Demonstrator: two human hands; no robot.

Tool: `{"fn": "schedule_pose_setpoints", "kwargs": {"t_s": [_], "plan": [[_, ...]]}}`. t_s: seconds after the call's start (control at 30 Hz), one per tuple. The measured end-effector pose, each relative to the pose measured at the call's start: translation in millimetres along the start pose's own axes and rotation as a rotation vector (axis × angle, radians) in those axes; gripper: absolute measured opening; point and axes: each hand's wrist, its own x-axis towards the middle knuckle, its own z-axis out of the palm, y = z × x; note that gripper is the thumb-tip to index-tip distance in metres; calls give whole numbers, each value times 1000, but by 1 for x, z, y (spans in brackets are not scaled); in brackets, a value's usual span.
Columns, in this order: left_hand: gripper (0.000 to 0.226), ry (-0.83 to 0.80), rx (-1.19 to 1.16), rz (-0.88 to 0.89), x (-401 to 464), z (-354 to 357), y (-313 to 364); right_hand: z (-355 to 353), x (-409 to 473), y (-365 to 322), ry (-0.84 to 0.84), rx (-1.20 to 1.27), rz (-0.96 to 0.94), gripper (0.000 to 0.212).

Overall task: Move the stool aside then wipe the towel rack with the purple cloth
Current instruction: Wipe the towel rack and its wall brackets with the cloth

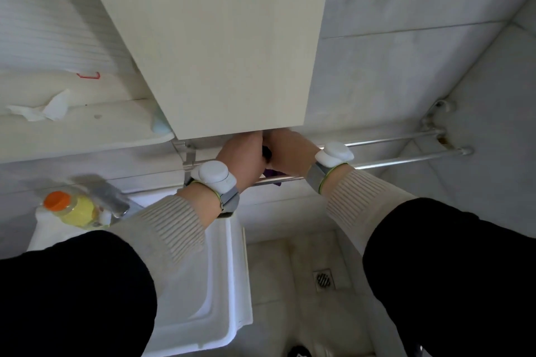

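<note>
Your two hands are together at the towel rack [400, 151], just under the lower edge of the pale cabinet [208, 38], which hides your fingertips. The left hand [242, 156] and right hand [290, 151] are nearly touching, and something dark sits in the gap between them. Both seem curled around the rails, but whether they are clenched or loose you cannot tell from here. Only a scrap of the purple cloth [272, 174] shows, hanging at the front rail just below your hands. No stool is in view.

The cloth looks soft, thin and light, so it should fold around a bar easily. Bunch it in your palm and wrap it round the rail rather than pinching a corner, or it may slip off and drop toward the floor drain [324, 279].

The rack is made of slim, round, shiny metal tubes running to brackets at the tiled corner. They look stiff and smooth, so the cloth should slide well. There is a brownish stain near the right bracket that may need firmer rubbing.

A white plastic sink [223, 284] sits below your left arm, with a bottle [72, 209] of yellow liquid, orange-capped, on its rim. Mind your elbow there.
</note>
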Motion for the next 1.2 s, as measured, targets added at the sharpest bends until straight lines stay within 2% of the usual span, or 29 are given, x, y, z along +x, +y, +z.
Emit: {"fn": "schedule_pose_setpoints", "kwargs": {"t_s": [0.17, 0.3, 0.47, 0.57, 0.67, 0.8, 0.87, 0.97, 1.1, 1.2], "plan": [[10, -35, 2, 17, 13, 13, 22, -16, -14, 26, -4, 65, -20, 16], [7, -13, 3, 64, 23, 23, 52, -25, -22, 56, 4, 2, -2, 9], [16, 15, 9, 115, 35, 34, 87, -39, -33, 90, -41, -69, 47, 3], [16, -17, -16, 140, 46, 39, 114, -44, -41, 114, -11, -40, 62, 12], [12, -28, -3, 145, 59, 49, 138, -52, -51, 133, 10, -39, 167, 9], [16, -25, 56, 133, 63, 56, 146, -55, -62, 145, 47, -5, 171, 6], [14, -38, 58, 155, 66, 56, 148, -50, -57, 141, 53, 78, 261, 6], [10, -71, 62, 226, 70, 54, 150, -40, -54, 139, 151, 87, 443, 18], [21, -124, 169, 336, 80, 56, 166, -37, -77, 147, 268, 41, 291, 36], [22, -96, 177, 391, 87, 59, 185, -36, -85, 153, 392, -2, 375, 51]]}}
